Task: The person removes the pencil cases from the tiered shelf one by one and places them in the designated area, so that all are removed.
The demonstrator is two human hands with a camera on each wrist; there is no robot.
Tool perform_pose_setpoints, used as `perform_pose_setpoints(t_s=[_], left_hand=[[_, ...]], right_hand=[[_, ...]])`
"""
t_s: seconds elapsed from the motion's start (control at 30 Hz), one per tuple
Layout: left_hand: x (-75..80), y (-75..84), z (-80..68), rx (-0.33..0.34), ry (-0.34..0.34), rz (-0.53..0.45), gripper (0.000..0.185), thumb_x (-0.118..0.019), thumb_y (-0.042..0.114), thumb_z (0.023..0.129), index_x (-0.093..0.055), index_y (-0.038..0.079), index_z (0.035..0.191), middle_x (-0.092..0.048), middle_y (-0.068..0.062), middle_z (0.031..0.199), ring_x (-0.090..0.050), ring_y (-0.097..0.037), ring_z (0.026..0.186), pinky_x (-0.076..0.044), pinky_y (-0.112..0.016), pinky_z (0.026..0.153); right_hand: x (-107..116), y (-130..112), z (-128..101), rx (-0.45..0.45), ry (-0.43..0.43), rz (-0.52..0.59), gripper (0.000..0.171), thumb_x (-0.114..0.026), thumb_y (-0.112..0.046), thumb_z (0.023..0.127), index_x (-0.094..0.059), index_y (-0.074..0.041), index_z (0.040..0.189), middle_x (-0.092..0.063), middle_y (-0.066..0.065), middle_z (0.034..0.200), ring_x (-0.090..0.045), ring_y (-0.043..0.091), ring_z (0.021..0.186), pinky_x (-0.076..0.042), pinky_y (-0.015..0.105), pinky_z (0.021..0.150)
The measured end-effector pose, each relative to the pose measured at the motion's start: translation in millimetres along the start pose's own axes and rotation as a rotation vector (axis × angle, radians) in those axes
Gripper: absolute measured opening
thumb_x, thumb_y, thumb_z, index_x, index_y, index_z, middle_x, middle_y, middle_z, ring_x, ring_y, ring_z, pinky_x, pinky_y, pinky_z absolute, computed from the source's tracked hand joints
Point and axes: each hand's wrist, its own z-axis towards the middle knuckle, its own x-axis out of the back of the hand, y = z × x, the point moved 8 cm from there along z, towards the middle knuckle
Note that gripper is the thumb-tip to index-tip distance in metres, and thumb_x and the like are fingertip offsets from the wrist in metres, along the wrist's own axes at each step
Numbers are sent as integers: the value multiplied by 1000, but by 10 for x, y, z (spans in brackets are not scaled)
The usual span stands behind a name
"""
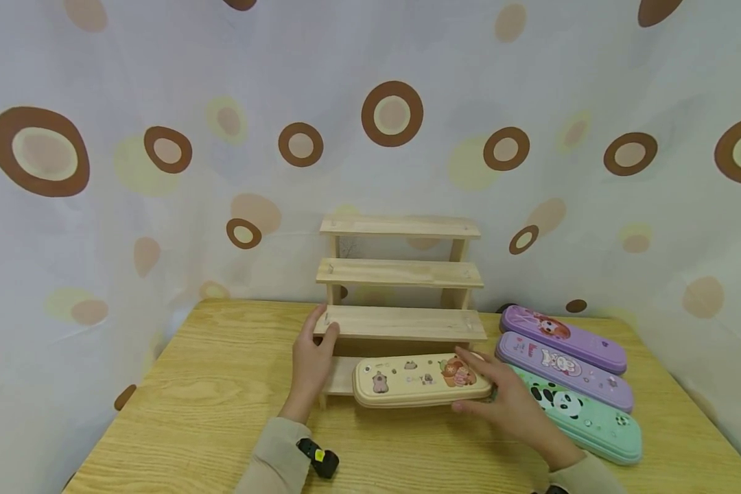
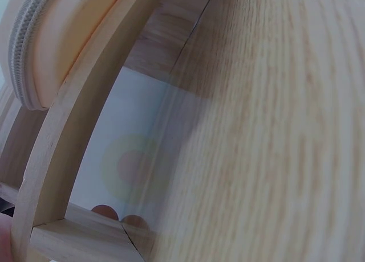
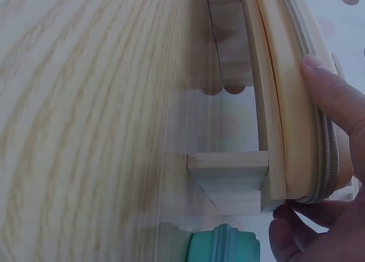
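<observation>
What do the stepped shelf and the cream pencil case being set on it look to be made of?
Stepped shelf: unfinished pale wood, with visible grain and plank joints, matte. Cream pencil case: likely a moulded semi-rigid shell with a smooth matte skin and printed cartoons; a zipper runs along its edge. The exact shell material cannot be told.

the cream pencil case point(image 1: 421, 381) at centre frame carries small cartoon animal prints, above a pale wooden table point(image 1: 210, 412). at right lie two purple cases point(image 1: 565, 350) with cartoon figures and a mint green case point(image 1: 583, 414) with a panda; the white curtain point(image 1: 160, 137) behind shows brown and yellow rings
</observation>
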Motion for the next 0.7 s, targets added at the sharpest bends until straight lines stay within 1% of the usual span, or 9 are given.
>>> perform_pose_setpoints(t_s=[0.13, 0.2, 0.27, 0.37, 0.43, 0.5, 0.57, 0.6, 0.7], left_hand=[[-3, 2, -2, 0, 1, 1, 48, -57, 33, 100, -50, 20, 146, -45, -2, 150, -36, -25, 140, -34, -50, 110], [-2, 4, -1, -2, 2, 3, 48, -57, 33, 100, -50, 20, 146, -45, -2, 150, -36, -25, 140, -34, -51, 110], [0, 4, 2, -3, 3, 4, 48, -57, 34, 100, -49, 20, 146, -45, -2, 150, -36, -25, 140, -34, -51, 110], [3, 6, 1, -3, 2, 0, 49, -57, 34, 100, -49, 21, 146, -45, -3, 150, -35, -25, 140, -33, -51, 110], [3, 9, -2, -3, 0, -5, 49, -57, 33, 100, -49, 20, 147, -44, -4, 151, -34, -26, 141, -32, -52, 111], [4, 9, -4, -2, -2, -9, 49, -57, 32, 100, -49, 20, 147, -44, -5, 151, -34, -26, 141, -32, -52, 111], [1, 13, -7, -3, -4, -14, 48, -57, 32, 101, -48, 20, 147, -43, -6, 151, -33, -27, 141, -31, -53, 111], [-1, 14, -7, -3, -5, -14, 48, -57, 32, 101, -48, 21, 147, -43, -6, 151, -33, -27, 141, -31, -53, 111], [-4, 16, -6, -1, -5, -16, 48, -57, 33, 101, -48, 22, 147, -43, -4, 151, -33, -26, 141, -32, -52, 111]], right_hand=[[54, 18, -25, -31, 25, -50, 84, -88, -43, 69, -54, -23, 144, -58, 16, 133, -54, 36, 118, -41, 60, 97], [78, 25, -40, -43, 32, -54, 84, -88, -45, 68, -56, -23, 142, -60, 14, 130, -55, 32, 115, -42, 58, 96], [100, 33, -58, -64, 32, -45, 84, -88, -47, 67, -57, -24, 142, -59, 16, 131, -55, 35, 117, -41, 59, 98], [138, 43, -91, -85, 36, -20, 83, -88, -47, 67, -58, -24, 140, -56, 18, 136, -48, 44, 126, -35, 65, 101], [168, 54, -115, -96, 45, -10, 82, -88, -47, 66, -60, -23, 139, -56, 16, 137, -44, 45, 130, -33, 66, 102], [197, 59, -138, -90, 54, -8, 81, -89, -45, 65, -61, -22, 138, -58, 13, 136, -45, 43, 130, -34, 64, 103], [223, 71, -162, -80, 61, -11, 80, -89, -44, 66, -61, -22, 138, -59, 10, 136, -49, 38, 127, -40, 53, 103], [236, 78, -177, -74, 64, -17, 80, -89, -43, 66, -61, -22, 138, -59, 9, 136, -50, 36, 126, -42, 45, 102], [282, 93, -221, -62, 71, -21, 79, -89, -41, 67, -60, -23, 138, -58, 9, 136, -53, 33, 124, -41, 21, 98]])
